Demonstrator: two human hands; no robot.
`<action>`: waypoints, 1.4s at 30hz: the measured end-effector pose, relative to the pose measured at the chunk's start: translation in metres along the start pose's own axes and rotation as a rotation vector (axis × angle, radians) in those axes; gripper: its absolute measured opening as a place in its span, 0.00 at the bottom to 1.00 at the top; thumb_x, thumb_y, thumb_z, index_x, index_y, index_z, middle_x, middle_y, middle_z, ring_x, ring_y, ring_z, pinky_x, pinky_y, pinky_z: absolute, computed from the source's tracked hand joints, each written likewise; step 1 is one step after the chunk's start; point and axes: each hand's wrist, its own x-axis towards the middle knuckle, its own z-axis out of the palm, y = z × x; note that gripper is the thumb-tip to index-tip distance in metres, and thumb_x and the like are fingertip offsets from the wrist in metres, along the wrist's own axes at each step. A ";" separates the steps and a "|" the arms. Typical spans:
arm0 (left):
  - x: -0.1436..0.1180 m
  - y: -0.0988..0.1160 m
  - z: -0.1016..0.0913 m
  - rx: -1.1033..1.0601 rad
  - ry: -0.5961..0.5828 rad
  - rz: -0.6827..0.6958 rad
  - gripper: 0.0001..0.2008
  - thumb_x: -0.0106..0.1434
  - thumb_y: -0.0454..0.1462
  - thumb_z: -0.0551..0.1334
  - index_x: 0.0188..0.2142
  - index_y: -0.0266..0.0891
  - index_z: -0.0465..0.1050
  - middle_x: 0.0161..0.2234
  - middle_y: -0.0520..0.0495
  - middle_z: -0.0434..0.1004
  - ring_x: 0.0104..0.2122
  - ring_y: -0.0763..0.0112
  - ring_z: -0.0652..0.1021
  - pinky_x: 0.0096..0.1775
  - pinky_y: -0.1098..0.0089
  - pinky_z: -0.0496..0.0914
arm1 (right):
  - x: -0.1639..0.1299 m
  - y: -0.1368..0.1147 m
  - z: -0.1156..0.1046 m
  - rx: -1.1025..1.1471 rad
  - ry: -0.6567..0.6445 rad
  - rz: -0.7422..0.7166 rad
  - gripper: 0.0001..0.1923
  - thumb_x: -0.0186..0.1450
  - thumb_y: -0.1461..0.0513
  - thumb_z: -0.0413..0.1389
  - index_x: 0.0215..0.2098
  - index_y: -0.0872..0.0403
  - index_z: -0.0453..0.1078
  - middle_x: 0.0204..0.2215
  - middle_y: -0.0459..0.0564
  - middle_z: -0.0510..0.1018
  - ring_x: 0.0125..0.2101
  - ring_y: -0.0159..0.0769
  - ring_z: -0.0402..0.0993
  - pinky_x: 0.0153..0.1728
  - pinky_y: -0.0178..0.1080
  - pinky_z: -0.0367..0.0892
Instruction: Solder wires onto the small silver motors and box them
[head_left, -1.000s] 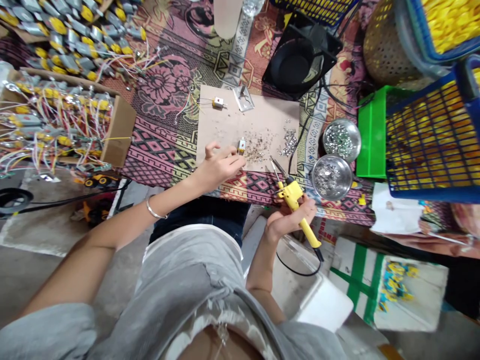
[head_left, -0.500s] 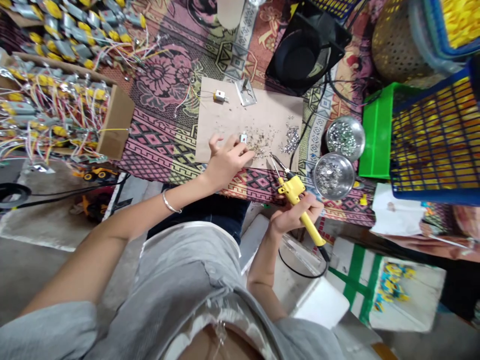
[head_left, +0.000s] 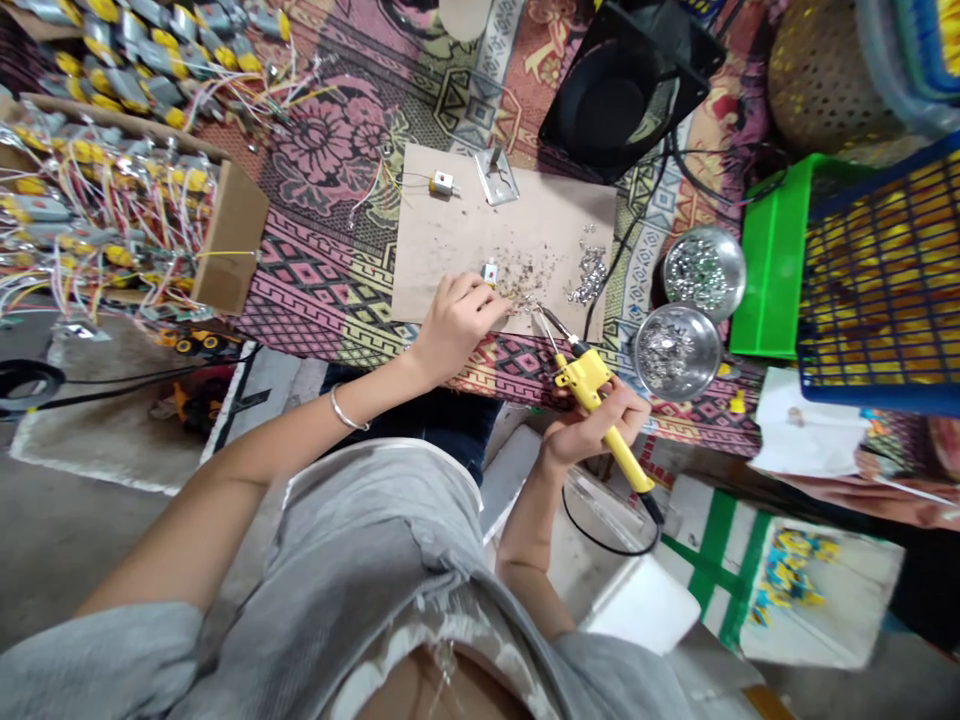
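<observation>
- A cardboard box (head_left: 229, 240) full of wired yellow motors stood at the left of the desk.
- A black fan (head_left: 626, 85) sat at the far edge.
- Two metal bowls (head_left: 676, 350) of small silvery parts lay beside a green bin (head_left: 772, 260).
- A blue basket (head_left: 885, 270) held yellow pieces.
- A patterned cloth (head_left: 322, 180) covered the desk.

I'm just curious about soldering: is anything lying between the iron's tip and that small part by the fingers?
Nothing visible. The soldering iron in the right hand points toward the small part by the left hand; only solder crumbs lie on the board between.
</observation>
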 end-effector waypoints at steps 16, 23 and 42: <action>0.004 0.007 0.007 0.103 0.074 0.051 0.11 0.79 0.33 0.58 0.49 0.42 0.82 0.41 0.43 0.83 0.49 0.56 0.77 0.51 0.56 0.64 | 0.000 0.002 0.001 0.003 -0.028 -0.041 0.23 0.66 0.40 0.57 0.31 0.48 0.64 0.29 0.42 0.67 0.33 0.34 0.71 0.42 0.45 0.73; 0.003 0.015 0.006 0.058 0.020 -0.040 0.14 0.79 0.31 0.56 0.45 0.43 0.81 0.42 0.43 0.83 0.53 0.56 0.78 0.54 0.52 0.61 | -0.001 0.003 0.000 0.038 -0.060 -0.048 0.23 0.66 0.40 0.58 0.30 0.48 0.62 0.27 0.41 0.66 0.31 0.34 0.70 0.42 0.45 0.73; 0.007 0.025 0.011 0.128 0.102 -0.051 0.18 0.77 0.26 0.52 0.37 0.40 0.78 0.38 0.43 0.82 0.50 0.54 0.79 0.54 0.51 0.63 | -0.003 0.002 -0.002 0.004 -0.081 -0.132 0.24 0.65 0.41 0.60 0.28 0.48 0.62 0.26 0.41 0.64 0.30 0.34 0.68 0.40 0.47 0.73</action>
